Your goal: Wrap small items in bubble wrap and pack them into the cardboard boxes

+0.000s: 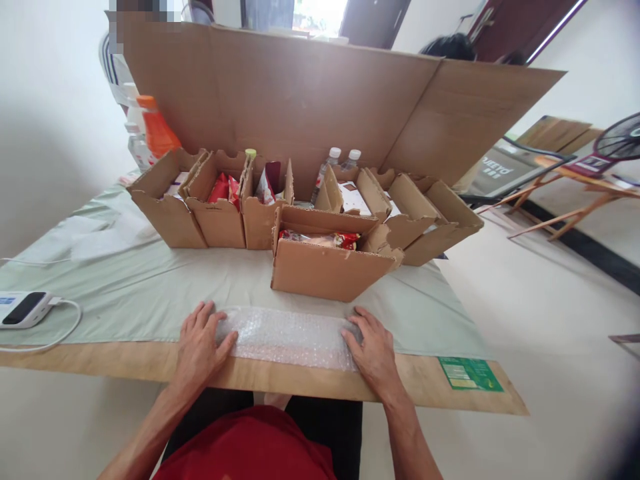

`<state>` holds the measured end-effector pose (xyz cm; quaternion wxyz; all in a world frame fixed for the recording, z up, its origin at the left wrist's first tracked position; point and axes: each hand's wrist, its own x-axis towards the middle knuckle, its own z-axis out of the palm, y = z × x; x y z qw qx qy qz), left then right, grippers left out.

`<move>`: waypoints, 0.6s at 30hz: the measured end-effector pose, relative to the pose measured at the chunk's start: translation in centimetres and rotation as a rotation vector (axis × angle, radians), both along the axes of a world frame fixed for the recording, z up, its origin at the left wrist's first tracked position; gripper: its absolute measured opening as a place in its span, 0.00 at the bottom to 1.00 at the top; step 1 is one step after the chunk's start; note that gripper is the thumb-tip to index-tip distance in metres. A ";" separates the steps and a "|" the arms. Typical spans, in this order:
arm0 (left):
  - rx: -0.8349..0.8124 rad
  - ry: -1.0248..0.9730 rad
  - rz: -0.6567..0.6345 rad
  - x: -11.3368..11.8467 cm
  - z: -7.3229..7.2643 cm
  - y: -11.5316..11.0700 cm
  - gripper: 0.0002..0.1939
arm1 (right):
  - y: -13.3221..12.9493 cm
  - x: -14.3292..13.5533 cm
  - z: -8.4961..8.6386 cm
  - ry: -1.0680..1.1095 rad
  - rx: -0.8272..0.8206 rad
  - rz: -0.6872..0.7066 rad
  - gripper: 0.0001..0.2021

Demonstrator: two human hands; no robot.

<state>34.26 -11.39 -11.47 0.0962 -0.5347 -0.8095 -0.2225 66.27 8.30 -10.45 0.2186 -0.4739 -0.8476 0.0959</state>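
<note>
The left hand (200, 343) is placed at the left end of a strip of bubble wrap (290, 337). Its fingers are spread and slightly bent, and the thumb is set well away from them, on the wrap. The right hand (373, 347) is placed at the opposite end in a similar posture — palm down, fingers parted, thumb against the wrap. Contact is made by both hands; whether the ends are pinched cannot be told.

The bubble wrap is laid lengthwise between the hands at the near edge of the table. Its far side is supported by a pale green cloth (220, 277), its near side by a bare wooden strip (125, 361). A green label (470, 374) is fixed to the wood, to the right of the right hand. A white device (25, 310) with a cable is positioned at the far left.

Beyond the wrap, a cardboard box (325, 270) is stood crosswise, with a red packet (347, 241) visible inside. Behind it, further cardboard boxes (225, 227) are arranged in a row; red packaging (220, 189) is contained in the second from the left. The row is backed by a tall cardboard panel (300, 87) — an orange bottle (160, 130) is located near its left end.
</note>
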 end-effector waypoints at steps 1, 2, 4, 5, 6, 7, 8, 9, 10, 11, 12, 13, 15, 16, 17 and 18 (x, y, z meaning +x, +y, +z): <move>0.000 -0.006 -0.006 0.2 0.0 0.1 0.12 | -0.1 -0.1 -0.1 0.016 0.000 0.006 0.16; 0.004 -0.015 -0.014 0.3 0.1 0.1 0.10 | -0.3 -0.1 -0.1 0.037 0.001 0.009 0.16; 0.029 -0.057 -0.034 0.6 0.4 0.2 0.07 | -0.7 0.2 0.3 0.079 -0.011 0.013 0.17; 0.049 -0.093 -0.044 0.7 0.6 0.3 0.07 | -1.0 0.5 0.8 0.098 -0.026 0.015 0.17; 0.068 -0.140 -0.050 0.7 0.8 0.3 0.07 | -1.2 0.8 1.4 0.115 -0.048 0.012 0.17; 0.085 -0.192 -0.049 0.6 1.1 0.3 0.07 | -1.6 1.1 2.1 0.131 -0.077 0.005 0.16; 0.099 -0.244 -0.044 0.4 1.5 0.3 0.07 | -2.0 1.3 2.8 0.148 -0.115 -0.001 0.15; 0.113 -0.286 -0.038 -0.1 2.0 0.3 0.08 | -2.4 1.4 3.5 0.166 -0.162 -0.003 0.14; 0.126 -0.312 -0.036 -0.7 2.5 0.4 0.09 | -3.0 1.4 4.2 0.187 -0.215 0.002 0.13; 0.133 -0.323 -0.041 -1.5 3.0 0.6 0.09 | -3.6 1.1 4.7 0.212 -0.269 0.013 0.13; 0.132 -0.317 -0.050 -2.4 3.6 1.0 0.10 | -4.4 0.6 5.0 0.242 -0.327 0.033 0.13; 0.125 -0.299 -0.060 -3.4 4.2 1.6 0.11 | -5.2 -0.2 5.1 0.273 -0.388 0.060 0.13; 0.083 -0.236 -0.081 -5.5 5.3 3.6 0.13 | -7.0 -2.3 4.8 0.338 -0.515 0.127 0.17; 0.059 -0.202 -0.090 -6.5 5.8 5.0 0.14 | -7.9 -3.6 4.4 0.367 -0.576 0.165 0.20; 0.040 -0.168 -0.104 -7.4 6.2 6.5 0.15 | -8.7 -4.9 3.9 0.389 -0.627 0.204 0.23; 0.035 -0.148 -0.118 -8.2 6.5 8.2 0.16 | -9.4 -6.3 3.4 0.404 -0.663 0.240 0.25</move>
